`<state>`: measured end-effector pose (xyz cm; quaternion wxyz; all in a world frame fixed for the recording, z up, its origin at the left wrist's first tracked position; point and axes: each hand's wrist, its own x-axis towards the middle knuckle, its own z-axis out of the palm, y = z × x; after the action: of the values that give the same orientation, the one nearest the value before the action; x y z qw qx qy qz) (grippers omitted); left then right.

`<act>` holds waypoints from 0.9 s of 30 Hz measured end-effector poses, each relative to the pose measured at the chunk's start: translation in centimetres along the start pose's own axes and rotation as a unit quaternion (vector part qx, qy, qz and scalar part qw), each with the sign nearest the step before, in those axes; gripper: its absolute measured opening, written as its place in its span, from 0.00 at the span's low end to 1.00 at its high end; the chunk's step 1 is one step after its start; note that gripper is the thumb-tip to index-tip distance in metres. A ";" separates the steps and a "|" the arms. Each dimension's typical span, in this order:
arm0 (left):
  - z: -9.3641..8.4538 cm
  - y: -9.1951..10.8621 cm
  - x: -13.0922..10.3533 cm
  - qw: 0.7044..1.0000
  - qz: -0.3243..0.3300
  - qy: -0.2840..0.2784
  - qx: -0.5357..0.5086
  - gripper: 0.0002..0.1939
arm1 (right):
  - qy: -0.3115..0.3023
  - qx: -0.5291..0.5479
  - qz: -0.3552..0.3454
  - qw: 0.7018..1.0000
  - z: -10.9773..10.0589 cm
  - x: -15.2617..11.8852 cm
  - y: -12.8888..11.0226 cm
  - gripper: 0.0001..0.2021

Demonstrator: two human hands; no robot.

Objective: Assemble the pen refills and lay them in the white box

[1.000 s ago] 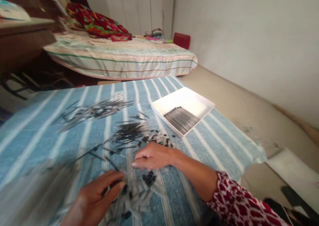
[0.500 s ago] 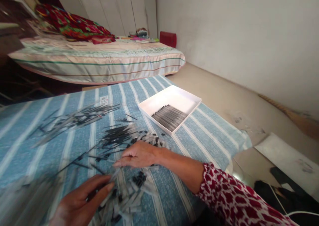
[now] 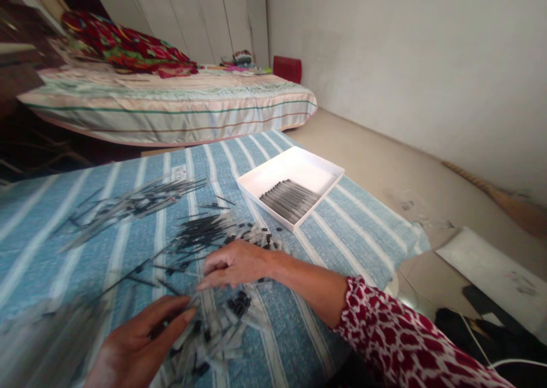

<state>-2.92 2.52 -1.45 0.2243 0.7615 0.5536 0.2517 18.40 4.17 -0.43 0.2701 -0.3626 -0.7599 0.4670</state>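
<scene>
My left hand (image 3: 143, 338) is closed in a pinch at the lower left, with a small, blurred, translucent piece at its fingertips. Just ahead of it, my right hand (image 3: 239, 264) pinches too; what its fingers hold is too small to make out. The two sets of fingertips almost meet. Below them lies a heap of clear pen caps (image 3: 226, 342) with small black plugs (image 3: 239, 303) among them. Beyond my right hand is a pile of thin dark refills (image 3: 200, 228), with more small clear and black parts (image 3: 260, 235) beside it.
A white shallow box (image 3: 252, 193) holds a row of grey pens (image 3: 288, 199). Grey translucent tubes (image 3: 47, 342) lie at lower left, and mixed slim parts (image 3: 137, 203) farther back. All rest on a blue striped cloth (image 3: 359, 223). A bed (image 3: 179, 111) stands behind.
Both hands stay in nearly the same place, fingertips close together. My right fingers have shifted very slightly. The box and the piles have not moved.
</scene>
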 end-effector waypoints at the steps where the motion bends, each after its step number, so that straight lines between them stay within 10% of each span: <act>1: -0.1 0.2 0.0 0.999 -0.015 -0.028 -0.024 0.16 | -0.008 0.006 0.023 1.000 0.0 0.0 0.0 0.17; 7: -0.2 0.9 0.0 0.993 -0.077 -0.055 -0.063 0.16 | 0.013 0.020 0.007 1.000 0.1 -0.1 0.1 0.15; 27: 0.2 0.1 -0.1 0.997 0.000 -0.070 -0.029 0.14 | 0.024 0.014 0.035 0.999 0.2 -0.4 0.3 0.19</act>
<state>-2.77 2.35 -1.51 0.2845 0.7705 0.5291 0.2134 18.51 3.83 -0.78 0.2774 -0.3960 -0.7333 0.4780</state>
